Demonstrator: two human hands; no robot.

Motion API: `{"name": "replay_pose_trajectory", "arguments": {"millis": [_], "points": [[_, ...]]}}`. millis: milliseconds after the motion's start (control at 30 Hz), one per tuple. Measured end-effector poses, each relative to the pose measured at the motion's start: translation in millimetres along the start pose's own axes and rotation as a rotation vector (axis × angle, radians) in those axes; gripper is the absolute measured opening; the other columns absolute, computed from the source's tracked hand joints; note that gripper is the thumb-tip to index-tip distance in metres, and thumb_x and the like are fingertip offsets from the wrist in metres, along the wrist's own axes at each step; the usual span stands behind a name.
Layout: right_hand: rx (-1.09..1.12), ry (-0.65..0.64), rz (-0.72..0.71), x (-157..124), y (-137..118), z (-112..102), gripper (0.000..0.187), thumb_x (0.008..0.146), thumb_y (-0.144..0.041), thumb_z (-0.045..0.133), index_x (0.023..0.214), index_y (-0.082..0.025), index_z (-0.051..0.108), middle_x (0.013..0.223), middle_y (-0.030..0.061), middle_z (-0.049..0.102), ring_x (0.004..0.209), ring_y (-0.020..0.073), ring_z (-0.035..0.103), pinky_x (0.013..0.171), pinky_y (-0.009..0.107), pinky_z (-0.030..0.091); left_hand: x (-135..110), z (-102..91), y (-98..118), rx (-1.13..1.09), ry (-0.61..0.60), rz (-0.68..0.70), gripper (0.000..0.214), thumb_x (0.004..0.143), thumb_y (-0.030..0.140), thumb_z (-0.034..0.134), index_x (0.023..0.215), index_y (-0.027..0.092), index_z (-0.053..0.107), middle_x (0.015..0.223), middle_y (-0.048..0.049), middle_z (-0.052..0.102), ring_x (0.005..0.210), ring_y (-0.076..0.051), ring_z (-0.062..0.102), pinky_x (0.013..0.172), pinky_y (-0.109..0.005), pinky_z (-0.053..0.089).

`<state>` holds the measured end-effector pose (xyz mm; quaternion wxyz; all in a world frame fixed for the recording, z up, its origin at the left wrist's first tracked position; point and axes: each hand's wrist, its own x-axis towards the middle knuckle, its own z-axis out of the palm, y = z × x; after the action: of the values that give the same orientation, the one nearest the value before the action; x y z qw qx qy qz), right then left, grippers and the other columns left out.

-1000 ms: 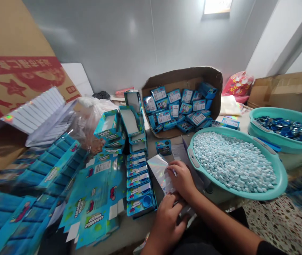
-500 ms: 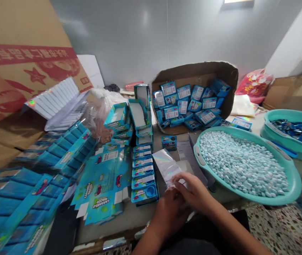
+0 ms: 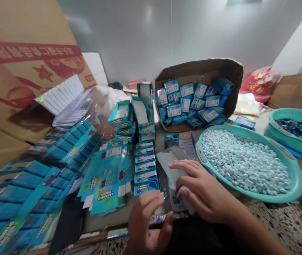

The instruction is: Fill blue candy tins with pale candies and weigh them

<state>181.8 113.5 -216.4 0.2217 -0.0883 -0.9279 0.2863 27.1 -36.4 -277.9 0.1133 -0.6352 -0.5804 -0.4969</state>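
Shiny translucent plastic film lies in the near middle of the grey table, partly beneath the right hand. Half a second ago both hands met at its near end; now they have parted. The left hand is at the table's near edge, fingers loosely spread, thumb apart, nothing visible in its grasp. The right hand rests its fingers, slightly fanned, over the film; its thumb is bent near the film's edge, and whether it pinches anything I cannot tell. The film now appears to be managed by the right hand alone, leaving the left free. Lettering, from the left: the tall brown cardboard carton with a red band bears upside-down Chinese characters. Flat blue-and-green printed cardboard reads "CARAMELO MACIZO", as do the stacked open-topped blue cardboard trays. On the row of small blue boxes with round blue inserts, just left of the film, "CARAMELO" can be made out. White label panels on the small blue boxes inside the brown cardboard box are too small to read. Rightmost, the oval turquoise plastic basin of pale candy-like pellets shows no readable writing.
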Motion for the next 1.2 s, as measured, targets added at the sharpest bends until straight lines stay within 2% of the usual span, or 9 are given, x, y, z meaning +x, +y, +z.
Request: {"name": "replay_pose_trajectory", "arguments": {"millis": [100, 267, 367, 500, 567, 667, 800, 933, 1200], "points": [[0.052, -0.041, -0.104, 11, -13, 4, 0.022, 0.099, -0.029, 0.043, 0.100, -0.021, 0.064, 0.140, 0.0083, 0.054, 0.131, 0.0270, 0.046, 0.112, 0.052, 0.031, 21, -14.1, 3, 0.120, -0.132, 0.000, 0.024, 0.093, 0.034, 0.064, 0.109, 0.016, 0.061, 0.102, -0.0095, 0.068, 0.098, -0.022, 0.065, 0.087, -0.036, 0.054], [0.139, -0.004, -0.152, 19, -23, 19, 0.028, 0.101, -0.030, 0.039, 0.102, -0.024, 0.066, 0.138, 0.0061, 0.057, 0.127, 0.0278, 0.051, 0.112, 0.050, 0.034, 22, -21.4, -1, 0.118, -0.105, -0.047, 0.009, 0.094, 0.016, 0.058, 0.091, 0.020, 0.065, 0.080, -0.0027, 0.069, 0.075, -0.017, 0.065, 0.072, -0.030, 0.050], [0.265, 0.118, -0.145, 13, -21, 31, 0.035, 0.103, -0.035, 0.039, 0.134, -0.029, 0.055, 0.140, 0.0070, 0.056, 0.127, 0.0287, 0.052, 0.110, 0.050, 0.038, 12, -22.9, -2, 0.072, -0.008, -0.266, 0.013, 0.091, 0.025, 0.066, 0.080, 0.021, 0.070, 0.076, -0.0018, 0.071, 0.071, -0.017, 0.066, 0.070, -0.028, 0.052], [0.468, 0.329, 0.026, 6, -18, 45, 0.054, 0.105, -0.036, 0.041, 0.156, -0.033, 0.024, 0.142, 0.0084, 0.054, 0.132, 0.0254, 0.049, 0.112, 0.048, 0.038, 6, -17.3, -4, -0.102, 0.245, -0.786, 0.028, 0.082, 0.046, 0.075, 0.075, 0.019, 0.075, 0.075, -0.0040, 0.074, 0.067, -0.019, 0.069, 0.062, -0.027, 0.056], [0.556, 0.307, 0.136, 7, -17, 54, 0.060, 0.102, -0.036, 0.051, 0.155, -0.031, 0.025, 0.132, 0.0094, 0.060, 0.124, 0.0242, 0.056, 0.108, 0.046, 0.042, 7, -12.0, -6, -0.232, 0.322, -0.960, 0.037, 0.075, 0.054, 0.079, 0.078, 0.017, 0.077, 0.080, -0.0067, 0.076, 0.072, -0.022, 0.071, 0.064, -0.028, 0.059], [0.745, 0.255, 0.269, 12, -14, 69, 0.063, 0.094, -0.035, 0.063, 0.149, -0.024, 0.033, 0.103, 0.0061, 0.068, 0.096, 0.0198, 0.066, 0.088, 0.036, 0.053, 10, -4.2, -11, -0.419, 0.301, -1.048, 0.042, 0.066, 0.057, 0.083, 0.078, 0.016, 0.079, 0.084, -0.0087, 0.077, 0.079, -0.025, 0.073, 0.071, -0.031, 0.061], [0.793, 0.348, 0.369, 16, -8, 85, 0.022, 0.091, -0.032, 0.065, 0.108, -0.018, 0.064, 0.081, 0.0025, 0.066, 0.074, 0.0158, 0.063, 0.069, 0.028, 0.051, 8, 1.4, -13, -0.501, 0.270, -1.055, 0.040, 0.067, 0.054, 0.084, 0.078, 0.016, 0.079, 0.076, -0.0070, 0.075, 0.075, -0.022, 0.071, 0.068, -0.028, 0.060], [0.701, 0.363, 0.350, 16, -5, 87, 0.012, 0.089, -0.028, 0.063, 0.093, -0.018, 0.065, 0.076, 0.0020, 0.064, 0.069, 0.0150, 0.059, 0.066, 0.027, 0.049, 5, 2.2, -14, -0.435, 0.246, -1.033, 0.039, 0.073, 0.055, 0.080, 0.078, 0.016, 0.079, 0.071, -0.0051, 0.073, 0.071, -0.019, 0.068, 0.065, -0.025, 0.057], [0.378, 0.191, 0.208, 23, 4, 79, 0.010, 0.092, -0.014, 0.048, 0.086, -0.021, 0.052, 0.080, 0.0006, 0.059, 0.072, 0.0151, 0.052, 0.066, 0.027, 0.039, 8, -0.4, -22, -0.347, 0.280, -1.093, 0.048, 0.068, 0.056, 0.081, 0.092, 0.015, 0.078, 0.076, -0.0064, 0.074, 0.062, -0.019, 0.068, 0.060, -0.028, 0.058]]}}
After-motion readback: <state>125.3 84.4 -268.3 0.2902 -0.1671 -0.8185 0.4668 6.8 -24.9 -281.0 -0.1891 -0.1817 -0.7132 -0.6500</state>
